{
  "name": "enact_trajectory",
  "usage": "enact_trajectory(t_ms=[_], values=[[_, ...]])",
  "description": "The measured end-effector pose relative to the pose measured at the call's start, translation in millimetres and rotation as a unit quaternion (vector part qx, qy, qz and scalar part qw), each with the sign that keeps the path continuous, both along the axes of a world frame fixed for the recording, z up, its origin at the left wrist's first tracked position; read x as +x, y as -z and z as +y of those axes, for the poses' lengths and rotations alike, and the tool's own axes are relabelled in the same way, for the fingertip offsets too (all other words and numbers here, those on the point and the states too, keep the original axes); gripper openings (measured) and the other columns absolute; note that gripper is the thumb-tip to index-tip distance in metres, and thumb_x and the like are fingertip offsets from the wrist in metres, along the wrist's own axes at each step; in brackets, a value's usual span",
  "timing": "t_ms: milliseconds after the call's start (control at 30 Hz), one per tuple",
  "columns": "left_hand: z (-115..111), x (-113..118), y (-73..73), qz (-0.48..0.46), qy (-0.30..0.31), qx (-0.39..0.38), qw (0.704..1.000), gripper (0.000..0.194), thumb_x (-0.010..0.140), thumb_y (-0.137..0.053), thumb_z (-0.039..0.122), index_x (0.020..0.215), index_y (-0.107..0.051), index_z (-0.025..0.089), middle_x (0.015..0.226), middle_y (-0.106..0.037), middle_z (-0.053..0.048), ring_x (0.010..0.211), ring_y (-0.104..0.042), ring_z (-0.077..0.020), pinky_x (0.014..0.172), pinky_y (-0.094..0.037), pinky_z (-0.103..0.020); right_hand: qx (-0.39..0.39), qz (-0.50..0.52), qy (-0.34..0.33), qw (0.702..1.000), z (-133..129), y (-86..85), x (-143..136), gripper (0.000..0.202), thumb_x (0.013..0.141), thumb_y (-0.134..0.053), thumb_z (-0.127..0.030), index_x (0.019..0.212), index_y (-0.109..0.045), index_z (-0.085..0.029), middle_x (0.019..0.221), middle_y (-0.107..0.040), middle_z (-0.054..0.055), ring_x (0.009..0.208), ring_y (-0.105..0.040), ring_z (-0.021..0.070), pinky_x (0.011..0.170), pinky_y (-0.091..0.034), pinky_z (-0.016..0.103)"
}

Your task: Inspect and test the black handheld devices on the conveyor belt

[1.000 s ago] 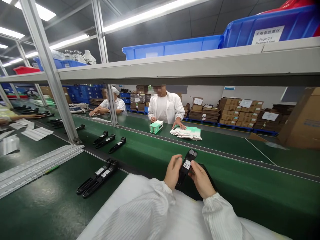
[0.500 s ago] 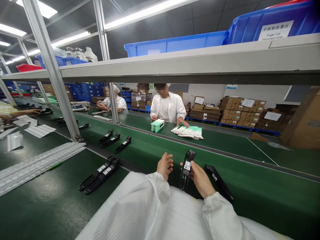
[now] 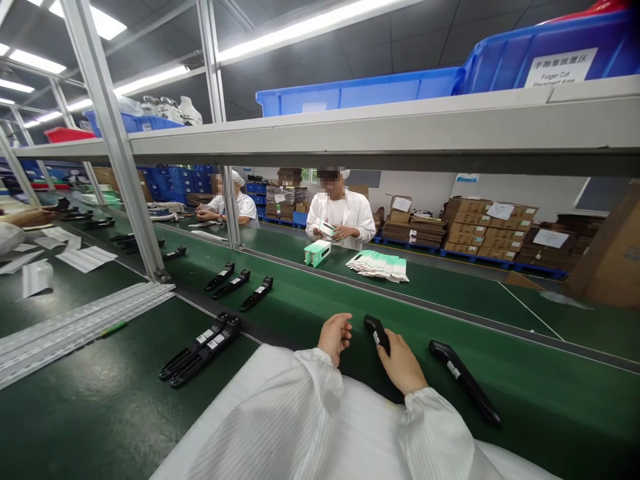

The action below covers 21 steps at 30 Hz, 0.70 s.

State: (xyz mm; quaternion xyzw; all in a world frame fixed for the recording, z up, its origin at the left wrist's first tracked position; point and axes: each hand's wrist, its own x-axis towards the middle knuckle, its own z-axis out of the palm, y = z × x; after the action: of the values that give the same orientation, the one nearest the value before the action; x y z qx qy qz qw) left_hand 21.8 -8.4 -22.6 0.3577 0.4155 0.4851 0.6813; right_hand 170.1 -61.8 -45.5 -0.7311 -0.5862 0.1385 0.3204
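Note:
A black bent handheld device (image 3: 374, 328) with a white label is in my right hand (image 3: 404, 365), its angled end sticking out past my fingers over the green belt. My left hand (image 3: 336, 339) hovers just left of it, fingers loosely curved and holding nothing, apart from the device. Another black device (image 3: 467, 383) of the same shape lies on the belt to the right of my right hand. Farther left, several more such devices (image 3: 257, 293) rest on the belt. Two labelled ones (image 3: 205, 350) lie side by side on the green bench at my left.
Overhead runs a shelf (image 3: 350, 137) with blue bins (image 3: 360, 93), held by metal posts (image 3: 107, 133). Across the belt, a co-worker (image 3: 343, 210) stands behind a green-white box (image 3: 317, 253) and a stack of flat cartons (image 3: 379, 265). White slotted strips (image 3: 85, 327) lie at left.
My right hand has turned the device over and lowered its top away from me. The belt devices have shifted right. The co-worker's hand left the cartons and now both hands hold a white carton.

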Motion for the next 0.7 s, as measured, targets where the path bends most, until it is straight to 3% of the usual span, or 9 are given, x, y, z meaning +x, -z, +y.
enact_trajectory(t_ms=[233, 367, 433, 500, 600, 700], values=[[-1, 0, 1.0, 0.012, 0.001, 0.010, 1.000, 0.024, 0.064, -0.058, 0.030, 0.084, -0.058, 0.016, 0.063, -0.048, 0.003, 0.046, -0.041, -0.0041, 0.043, -0.026, -0.017, -0.018, -0.068, 0.007, 0.998, -1, 5.1, 7, 0.041, 0.080, -0.037, -0.027, 0.117, -0.049, -0.016, 0.113, -0.055, 0.015, 0.105, -0.051, 0.0287, 0.085, -0.040, 0.039], [-2, 1, 2.1, 0.022, 0.003, 0.001, 1.000, 0.022, 0.065, -0.058, 0.030, 0.083, -0.057, 0.017, 0.063, -0.047, 0.004, 0.046, -0.040, -0.0041, 0.043, -0.025, -0.017, 0.075, -0.110, 0.024, 0.991, -7, -4.4, 2, 0.046, 0.080, -0.037, -0.032, 0.123, -0.044, -0.016, 0.125, -0.047, 0.015, 0.114, -0.043, 0.0310, 0.086, -0.040, 0.042], [-1, 1, 2.6, 0.027, 0.011, -0.004, 1.000, 0.021, 0.065, -0.058, 0.029, 0.083, -0.058, 0.017, 0.063, -0.048, 0.004, 0.046, -0.040, -0.0043, 0.043, -0.025, -0.017, 0.139, -0.103, -0.013, 0.985, -12, -9.5, -5, 0.045, 0.081, -0.037, -0.035, 0.122, -0.045, -0.019, 0.122, -0.049, 0.013, 0.112, -0.045, 0.0295, 0.087, -0.039, 0.042], [0, 0, 2.5, 0.039, 0.027, -0.009, 0.999, 0.020, 0.065, -0.058, 0.028, 0.082, -0.058, 0.017, 0.063, -0.049, 0.003, 0.046, -0.041, -0.0046, 0.043, -0.025, -0.017, 0.143, -0.052, -0.080, 0.985, -16, -11.7, -14, 0.039, 0.081, -0.037, -0.036, 0.116, -0.051, -0.025, 0.111, -0.058, 0.009, 0.098, -0.054, 0.0258, 0.081, -0.042, 0.038], [3, -4, 1.4, 0.079, 0.083, -0.002, 0.993, 0.017, 0.066, -0.056, 0.026, 0.080, -0.058, 0.017, 0.064, -0.051, 0.002, 0.046, -0.042, -0.0057, 0.043, -0.026, -0.018, 0.060, 0.021, -0.184, 0.981, -19, -8.2, -25, 0.027, 0.080, -0.041, -0.036, 0.095, -0.064, -0.029, 0.088, -0.066, 0.004, 0.075, -0.060, 0.0215, 0.066, -0.044, 0.032], [9, -11, 0.4, 0.178, 0.148, 0.064, 0.971, 0.013, 0.070, -0.053, 0.027, 0.078, -0.058, 0.019, 0.066, -0.054, 0.000, 0.048, -0.045, -0.0080, 0.044, -0.029, -0.019, 0.008, 0.036, -0.226, 0.974, -20, -1.9, -27, 0.022, 0.077, -0.046, -0.033, 0.080, -0.067, -0.028, 0.081, -0.067, 0.003, 0.071, -0.061, 0.0210, 0.064, -0.043, 0.030]])
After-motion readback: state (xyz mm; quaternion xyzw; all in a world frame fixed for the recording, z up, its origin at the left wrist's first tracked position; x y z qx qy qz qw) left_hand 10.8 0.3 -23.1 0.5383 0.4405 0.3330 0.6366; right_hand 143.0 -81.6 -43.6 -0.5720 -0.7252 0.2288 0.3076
